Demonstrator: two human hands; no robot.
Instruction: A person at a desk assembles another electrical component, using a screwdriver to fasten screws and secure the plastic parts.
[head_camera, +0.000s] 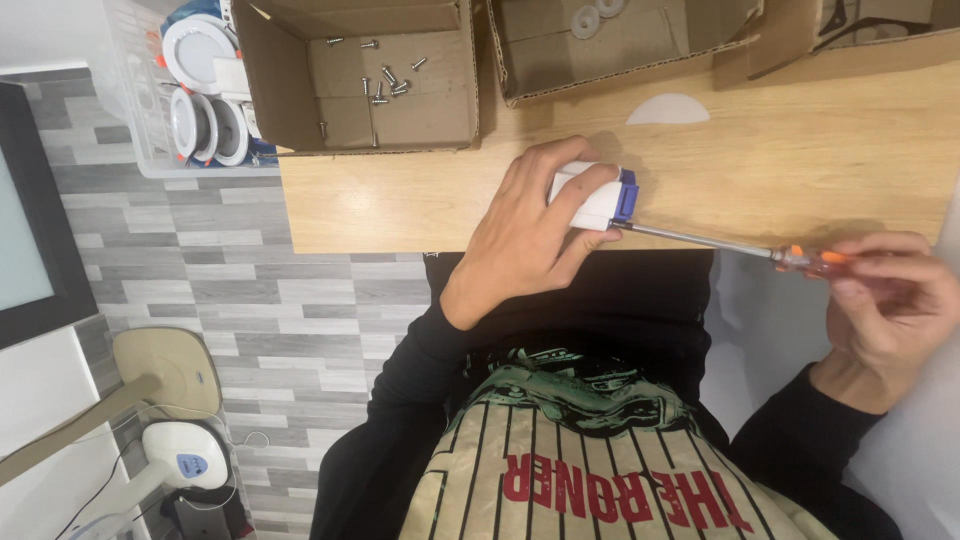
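Behind left hand (525, 240), box (290, 90), screws (385, 82)

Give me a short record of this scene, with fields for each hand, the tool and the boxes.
Left hand: grips white plastic part at table edge
Right hand: holds screwdriver by its orange handle
Screwdriver: tip meets the part's blue end
Left cardboard box: loose screws
Middle cardboard box: round white discs

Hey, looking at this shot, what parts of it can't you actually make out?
Head view only:
- white box with blue end: mostly covered by the left hand.
- screwdriver tip: hidden where it meets the box.
- Its handle: wrapped by the right hand.
- screws in the cardboard box: too small to type.
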